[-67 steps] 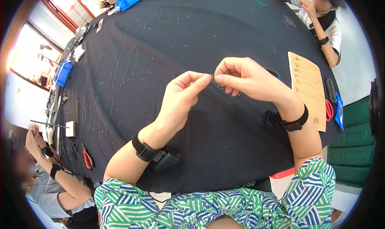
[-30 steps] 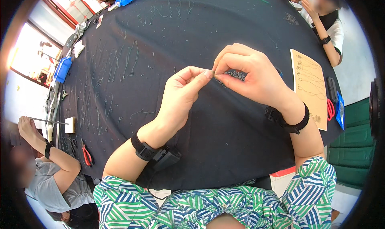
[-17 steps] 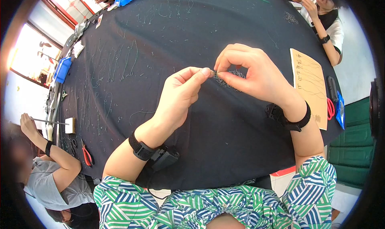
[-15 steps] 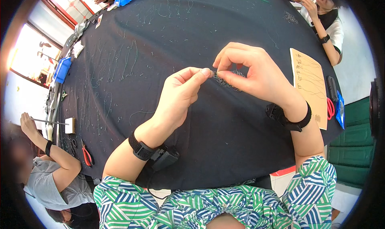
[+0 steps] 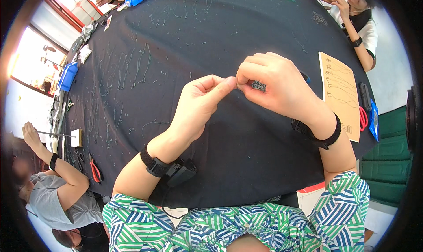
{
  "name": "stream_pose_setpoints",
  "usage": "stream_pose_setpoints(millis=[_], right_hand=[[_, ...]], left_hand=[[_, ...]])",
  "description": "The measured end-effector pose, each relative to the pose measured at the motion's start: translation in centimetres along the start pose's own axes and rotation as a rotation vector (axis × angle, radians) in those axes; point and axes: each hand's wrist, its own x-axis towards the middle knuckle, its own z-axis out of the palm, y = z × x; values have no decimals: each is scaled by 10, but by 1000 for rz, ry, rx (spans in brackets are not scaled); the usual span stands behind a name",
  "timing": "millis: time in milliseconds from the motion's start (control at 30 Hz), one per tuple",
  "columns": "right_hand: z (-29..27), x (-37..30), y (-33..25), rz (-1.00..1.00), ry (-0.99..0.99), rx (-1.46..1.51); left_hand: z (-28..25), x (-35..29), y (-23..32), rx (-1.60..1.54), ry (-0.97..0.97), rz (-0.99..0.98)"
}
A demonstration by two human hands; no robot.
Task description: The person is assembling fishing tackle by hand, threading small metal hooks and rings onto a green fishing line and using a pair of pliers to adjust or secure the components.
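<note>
Over the middle of the dark cloth, my left hand (image 5: pixel 198 102) and my right hand (image 5: pixel 280 82) meet at their fingertips. The left thumb and forefinger press together in a pinch. My right thumb and forefinger are also pinched, right against the left fingertips. Whatever lies between them is too small to make out. A small heap of tangled grey wire-like bits (image 5: pixel 258 85) shows through the gap of my right hand's curled fingers, and the rest of it is hidden behind that hand. Black straps circle both wrists.
Thin green threads (image 5: pixel 143 64) lie across the black cloth (image 5: pixel 211 164). To the right are a brown card (image 5: pixel 339 97) with threads on it and red-handled scissors (image 5: pixel 363 119). Red pliers (image 5: pixel 95 170) and a white block (image 5: pixel 77 138) lie left. Co-workers sit around the table.
My right hand has closed its thumb and forefinger gap and dipped slightly toward me. Both hands' fingertips now touch, with the left moved a little to the right.
</note>
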Motion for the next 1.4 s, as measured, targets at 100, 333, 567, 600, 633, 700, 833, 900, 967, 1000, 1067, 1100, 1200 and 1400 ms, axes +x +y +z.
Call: stream_pose_setpoints(millis=[100,333,567,600,633,700,833,900,967,1000,1067,1100,1200,1400], right_hand=[[-1,0,0,21,-36,-38],[1,1,-2,218,1,293],[-4,2,-4,272,24,390],[-5,3,-5,273,31,391],[-4,3,-6,272,31,392],[-4,3,-7,220,59,337],[-8,3,-8,195,45,281],[-8,3,-9,166,64,257],[-9,3,-8,159,56,244],[-9,3,-8,153,48,231],[-10,3,-8,147,45,237],[-11,3,-8,142,44,242],[-10,2,-5,102,67,211],[-11,3,-8,156,80,248]], left_hand=[[4,-1,-1,11,7,77],[5,-1,0,-3,33,116],[7,-5,5,-29,36,134],[8,-5,5,-42,43,145],[8,-5,5,-41,44,145],[8,-6,5,-53,54,139],[4,-7,5,-98,12,150],[4,-7,5,-105,6,158],[3,-8,6,-92,-2,160],[3,-8,6,-79,-9,162],[2,-7,6,-66,-14,173],[2,-7,7,-53,-21,184],[1,-7,9,-28,-26,165],[1,-8,12,32,7,212]])
